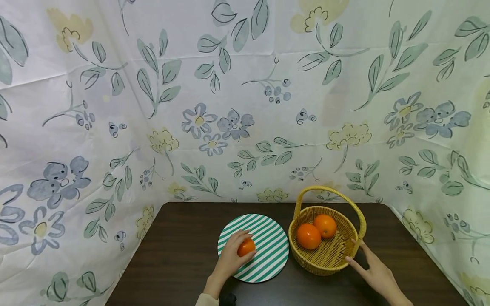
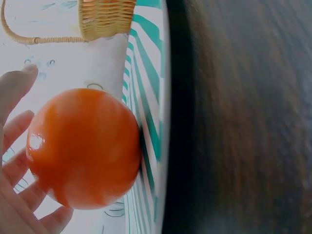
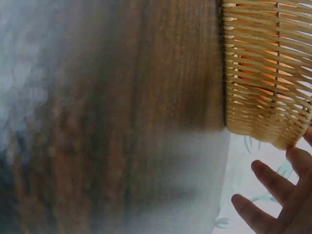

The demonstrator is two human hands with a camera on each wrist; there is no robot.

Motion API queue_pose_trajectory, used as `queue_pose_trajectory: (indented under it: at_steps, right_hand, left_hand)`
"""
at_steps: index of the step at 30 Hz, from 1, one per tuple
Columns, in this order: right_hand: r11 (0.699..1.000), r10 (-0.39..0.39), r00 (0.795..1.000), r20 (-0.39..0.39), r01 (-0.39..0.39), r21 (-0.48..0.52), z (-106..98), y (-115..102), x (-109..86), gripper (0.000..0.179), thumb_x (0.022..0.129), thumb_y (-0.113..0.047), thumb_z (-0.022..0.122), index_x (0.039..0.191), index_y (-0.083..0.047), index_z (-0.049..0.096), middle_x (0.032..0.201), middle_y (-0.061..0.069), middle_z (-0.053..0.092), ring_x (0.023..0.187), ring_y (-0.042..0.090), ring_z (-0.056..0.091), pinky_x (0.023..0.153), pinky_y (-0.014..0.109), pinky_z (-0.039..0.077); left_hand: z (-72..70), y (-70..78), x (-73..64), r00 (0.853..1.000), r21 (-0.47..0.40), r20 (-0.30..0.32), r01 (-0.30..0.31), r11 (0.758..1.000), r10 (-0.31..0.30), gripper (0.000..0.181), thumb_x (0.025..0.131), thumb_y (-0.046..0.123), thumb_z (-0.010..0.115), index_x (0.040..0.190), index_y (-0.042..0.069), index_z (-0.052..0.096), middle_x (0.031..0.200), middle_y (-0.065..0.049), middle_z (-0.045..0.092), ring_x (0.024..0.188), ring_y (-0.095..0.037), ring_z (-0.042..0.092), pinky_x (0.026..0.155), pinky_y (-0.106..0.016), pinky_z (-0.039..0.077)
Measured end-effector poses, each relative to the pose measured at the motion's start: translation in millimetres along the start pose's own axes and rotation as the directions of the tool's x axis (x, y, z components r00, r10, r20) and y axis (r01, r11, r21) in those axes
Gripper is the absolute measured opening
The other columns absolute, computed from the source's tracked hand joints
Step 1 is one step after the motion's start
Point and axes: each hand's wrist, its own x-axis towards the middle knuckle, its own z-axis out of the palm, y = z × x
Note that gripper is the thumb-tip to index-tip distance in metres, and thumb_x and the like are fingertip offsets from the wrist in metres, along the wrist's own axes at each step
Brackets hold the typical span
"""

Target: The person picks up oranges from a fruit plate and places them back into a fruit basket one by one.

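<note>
An orange (image 1: 246,247) rests on a round plate with green and white stripes (image 1: 268,255). My left hand (image 1: 231,253) reaches over this orange, its spread fingers curving along the far side. In the left wrist view the thumb (image 2: 19,85) stands a little off the orange's skin. To the right is a yellow wicker basket (image 1: 321,267) with a tall arched handle, holding two oranges (image 1: 309,236). My right hand (image 1: 373,270) is at the basket's right side, near the foot of the handle. The right wrist view shows its fingers (image 3: 273,183) spread, with a fingertip against the weave.
Plate and basket stand side by side on a dark brown wooden table (image 1: 172,250). A pale cloth with a flower and leaf print (image 1: 237,106) hangs behind the table and along its sides. A small black object (image 1: 229,299) shows at the bottom edge near my left wrist.
</note>
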Motion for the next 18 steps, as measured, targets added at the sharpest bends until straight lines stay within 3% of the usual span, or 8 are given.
queue_pose_trajectory:
  at_steps: [2,7,10,18]
  right_hand:
    - [1.000,0.007,1.000,0.008,-0.007,-0.002,-0.2,-0.3,0.1,0.084,0.091,-0.054,0.047,0.148,-0.003,0.012,0.139,0.038,0.027,0.112,0.058,0.042,0.065,0.060,0.046]
    - [1.000,0.013,1.000,0.016,-0.013,-0.003,-0.5,-0.4,1.2,0.085,0.091,-0.055,0.046,0.148,-0.003,0.011,0.140,0.038,0.027,0.112,0.057,0.042,0.066,0.061,0.045]
    - [1.000,0.011,1.000,0.016,-0.012,0.004,-0.5,-0.7,1.1,0.083,0.091,-0.054,0.046,0.149,-0.006,0.011,0.140,0.037,0.026,0.112,0.058,0.042,0.065,0.060,0.045]
    - [0.999,0.036,0.998,0.051,-0.037,0.015,-2.9,-2.2,0.2,0.086,0.091,-0.055,0.045,0.149,-0.004,0.007,0.141,0.036,0.025,0.113,0.057,0.041,0.063,0.058,0.046]
  left_hand:
    - [-0.9,-0.8,-1.1,1.000,0.007,0.005,0.009,1.000,-0.009,0.049,0.076,0.030,0.077,0.121,0.026,0.059,0.131,0.002,0.053,0.124,-0.028,0.045,0.084,-0.044,0.052]
    - [-1.5,-4.1,-2.8,0.999,0.028,0.018,0.026,0.999,-0.026,0.051,0.076,0.032,0.077,0.122,0.025,0.058,0.132,-0.004,0.052,0.124,-0.027,0.045,0.085,-0.044,0.051]
    - [-1.7,-6.4,-4.1,0.999,0.042,0.029,0.042,0.998,-0.044,0.052,0.075,0.035,0.076,0.123,0.026,0.056,0.133,-0.002,0.051,0.124,-0.026,0.045,0.085,-0.044,0.051]
    - [-6.8,-7.7,-7.1,0.991,0.012,0.093,0.100,0.995,-0.100,0.061,0.077,0.041,0.074,0.129,0.019,0.053,0.137,-0.009,0.046,0.121,-0.029,0.047,0.084,-0.046,0.051]
